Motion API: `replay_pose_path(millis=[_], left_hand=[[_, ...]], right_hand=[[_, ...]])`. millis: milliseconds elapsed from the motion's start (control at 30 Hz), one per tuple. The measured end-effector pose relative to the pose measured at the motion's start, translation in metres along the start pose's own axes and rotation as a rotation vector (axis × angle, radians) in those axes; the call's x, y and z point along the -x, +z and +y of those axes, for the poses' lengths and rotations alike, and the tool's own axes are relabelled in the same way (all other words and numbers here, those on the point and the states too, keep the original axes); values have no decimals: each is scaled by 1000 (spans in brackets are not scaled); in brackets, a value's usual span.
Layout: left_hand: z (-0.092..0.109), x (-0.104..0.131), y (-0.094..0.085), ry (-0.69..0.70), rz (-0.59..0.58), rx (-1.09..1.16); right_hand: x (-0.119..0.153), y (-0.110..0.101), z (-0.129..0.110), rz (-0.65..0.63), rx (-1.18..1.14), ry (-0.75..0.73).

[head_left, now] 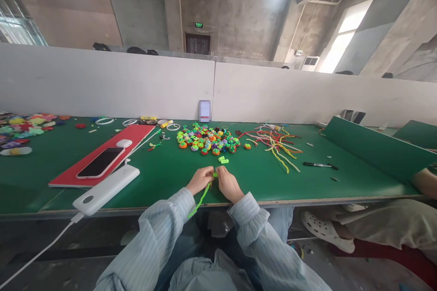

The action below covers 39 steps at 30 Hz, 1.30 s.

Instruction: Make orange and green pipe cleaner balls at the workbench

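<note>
My left hand [200,180] and my right hand [229,185] meet at the table's front edge, fingertips almost touching. Both are closed in a pinch on a bright green pipe cleaner [202,199]; its upper end, between the fingertips, is bunched or coiled. The loose length hangs from my left hand past the table edge. Fingers partly hide the held end. Just beyond my hands lie a few short, rolled-looking lime green pieces [223,160]. Behind them is a pile of small round ornaments [206,138] in many colours, with green tops.
Loose pipe cleaners [273,138] and a black marker [320,165] lie to the right. At left are a red folder [73,166], a phone [101,162] and a white power bank [106,189] with a cable. A green divider [378,145] stands right, beside another person's arm.
</note>
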<state>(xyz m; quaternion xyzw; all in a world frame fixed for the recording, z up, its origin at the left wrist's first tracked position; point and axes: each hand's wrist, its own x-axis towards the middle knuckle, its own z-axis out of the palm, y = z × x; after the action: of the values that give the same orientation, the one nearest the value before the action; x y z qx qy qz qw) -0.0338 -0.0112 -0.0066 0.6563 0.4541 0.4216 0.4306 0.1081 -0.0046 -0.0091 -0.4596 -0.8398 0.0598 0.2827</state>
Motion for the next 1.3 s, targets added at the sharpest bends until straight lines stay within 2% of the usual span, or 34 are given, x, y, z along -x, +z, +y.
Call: replay_pose_path(millis=[333,667,833,1033,1300], left_hand=[[-1,1,3,37,-23,2],[4,3,2,26,-38,-6],[9,4,2,3,-54,77],[15,6,0,-42,-32,91],[13,2,-5,-140,-24,177]], right_hand=[[0,3,4,55,-53,67],[-5,-1,12,57,-318,118],[-6,-4,12,60,-460,138],[-2,-1,16,123,-584,182],[2,-4,12,143,-597,127]])
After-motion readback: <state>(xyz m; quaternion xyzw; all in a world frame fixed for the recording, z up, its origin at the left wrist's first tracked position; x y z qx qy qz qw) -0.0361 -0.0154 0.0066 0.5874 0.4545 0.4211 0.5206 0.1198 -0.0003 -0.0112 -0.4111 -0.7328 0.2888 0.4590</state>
